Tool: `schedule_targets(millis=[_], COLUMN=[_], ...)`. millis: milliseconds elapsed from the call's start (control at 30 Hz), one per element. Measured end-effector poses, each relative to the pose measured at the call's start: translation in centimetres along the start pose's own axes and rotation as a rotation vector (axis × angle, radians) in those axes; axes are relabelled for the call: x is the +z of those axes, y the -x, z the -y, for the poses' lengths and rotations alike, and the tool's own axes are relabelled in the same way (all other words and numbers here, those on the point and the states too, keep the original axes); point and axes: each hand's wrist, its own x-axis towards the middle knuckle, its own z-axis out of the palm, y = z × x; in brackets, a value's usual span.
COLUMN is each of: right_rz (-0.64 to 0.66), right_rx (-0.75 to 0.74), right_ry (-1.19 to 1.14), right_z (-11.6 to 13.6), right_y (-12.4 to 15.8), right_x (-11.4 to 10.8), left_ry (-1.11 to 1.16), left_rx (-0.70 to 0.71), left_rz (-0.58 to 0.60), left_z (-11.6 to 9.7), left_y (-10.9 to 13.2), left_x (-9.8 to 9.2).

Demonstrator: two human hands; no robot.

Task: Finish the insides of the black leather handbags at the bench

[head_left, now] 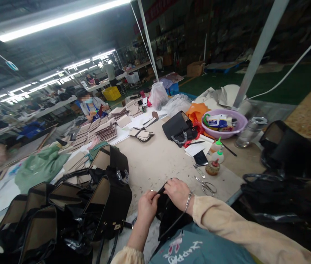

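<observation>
A black bag (169, 216) lies against my teal apron at the table's near edge, its lower part partly hidden by my arms. My left hand (147, 207) pinches its upper edge between thumb and fingers. On the same edge, a little to the right, my right hand (177, 192) is closed with the fingers curled over the black material. Scissors (206, 186) rest on the table just right of my right hand, with small thread snips (199, 171) beyond them. A round brown pot (212, 167) stands beside the snips.
Several black handbags (108, 205) crowd the left, and more dark bags (289, 154) sit at right. A purple basin (224, 124), glass jar (251, 132), green-tipped bottles (218, 150) and phone (200, 158) stand behind. A co-worker (92, 106) sits past stacked brown panels (104, 130).
</observation>
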Motion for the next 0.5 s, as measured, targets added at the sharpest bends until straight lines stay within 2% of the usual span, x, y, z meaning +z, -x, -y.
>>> schedule_targets(millis=[167, 500], right_rz=[-0.001, 0.044], right_rx=[0.044, 0.078], right_ry=[-0.009, -0.007], right_z=[-0.41, -0.5], right_y=[0.03, -0.43], right_x=[-0.45, -0.24], left_ry=[0.063, 0.084], left_rx=[-0.032, -0.11], left_rz=[-0.004, 0.068], left_z=[0.21, 0.05], left_y=[0.03, -0.03], left_x=[0.09, 0.17])
